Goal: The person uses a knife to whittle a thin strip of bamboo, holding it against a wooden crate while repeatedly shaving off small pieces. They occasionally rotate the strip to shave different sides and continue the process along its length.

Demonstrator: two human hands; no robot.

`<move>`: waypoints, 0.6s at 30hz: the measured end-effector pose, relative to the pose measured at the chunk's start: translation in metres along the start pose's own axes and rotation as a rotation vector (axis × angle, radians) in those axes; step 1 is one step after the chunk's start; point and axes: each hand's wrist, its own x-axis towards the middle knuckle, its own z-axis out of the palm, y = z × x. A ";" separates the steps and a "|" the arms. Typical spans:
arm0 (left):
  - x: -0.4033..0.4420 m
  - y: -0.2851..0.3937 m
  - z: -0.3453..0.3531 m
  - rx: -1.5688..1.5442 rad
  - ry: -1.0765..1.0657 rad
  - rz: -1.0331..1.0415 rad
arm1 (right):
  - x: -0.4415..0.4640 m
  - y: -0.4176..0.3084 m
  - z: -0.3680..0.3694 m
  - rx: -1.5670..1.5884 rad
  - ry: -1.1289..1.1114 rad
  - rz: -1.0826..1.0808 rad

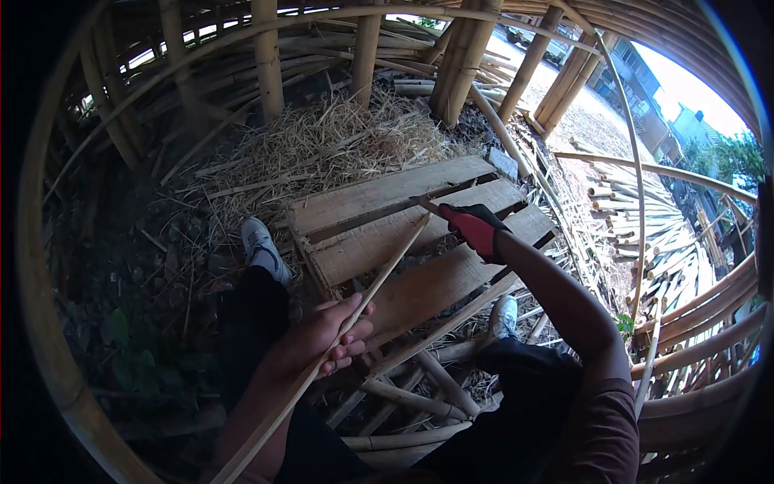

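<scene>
The left hand (337, 332), fingers curled, is gripping a pale slender strip (390, 264), tail leaving view, tip ending above the plank bench's middle; the gloved right hand (476, 231) is clenching a tool (425, 203), handle hidden.

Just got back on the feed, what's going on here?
A person's bare left hand grips a long, pale bamboo strip, its far end over a slatted wooden platform. The gloved right hand holds a dark, narrow tool, perhaps a knife, close to the strip's tip; whether they touch is unclear. Dry straw lies on the ground beyond the platform.
</scene>
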 end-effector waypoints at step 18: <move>0.002 0.000 -0.003 -0.074 -0.040 0.001 | 0.021 0.003 0.009 -0.009 -0.033 0.076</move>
